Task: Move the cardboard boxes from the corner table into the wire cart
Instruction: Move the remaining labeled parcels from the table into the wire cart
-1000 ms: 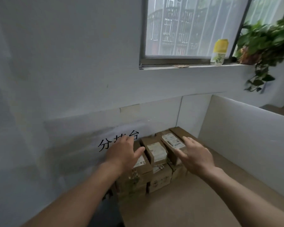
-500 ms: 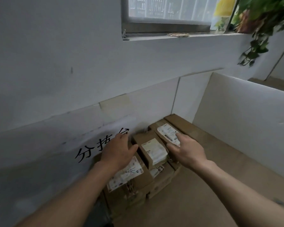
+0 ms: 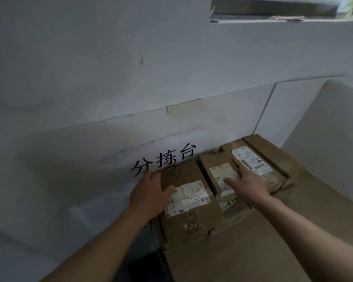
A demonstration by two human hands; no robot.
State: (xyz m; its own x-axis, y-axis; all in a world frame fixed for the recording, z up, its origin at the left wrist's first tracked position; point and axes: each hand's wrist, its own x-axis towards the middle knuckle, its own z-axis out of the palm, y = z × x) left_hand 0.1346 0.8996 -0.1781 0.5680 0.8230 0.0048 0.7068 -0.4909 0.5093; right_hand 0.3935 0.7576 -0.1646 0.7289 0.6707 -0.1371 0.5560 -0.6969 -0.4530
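Cardboard boxes (image 3: 232, 210) sit stacked in the table (image 3: 253, 257) corner, tight to the wall under a sign (image 3: 165, 159). The step in hand looks like the first pickup; the cart is out of view.

Done well, each box should come straight up, clear of its neighbours, before it swings away, so the lower ones are not dragged. The left box (image 3: 192, 174) is large and held at one edge only, so it would likely tip. Sliding fingers under its base, or bringing both hands to one box, seems safer. The middle box (image 3: 214, 162) sits tilted and packed close, so easing it free comes first.

The left hand (image 3: 149, 194) grips the left box at its left edge, thumb on the lid beside the label, fingers down the side out of sight. The right hand (image 3: 249, 185) holds the middle box, thumb across its label, fingers dipping into the gap against the right box (image 3: 251, 159). Their tips are hidden, so I cannot tell how firm that hold is. Each box lies under its own palm, not between the hands.
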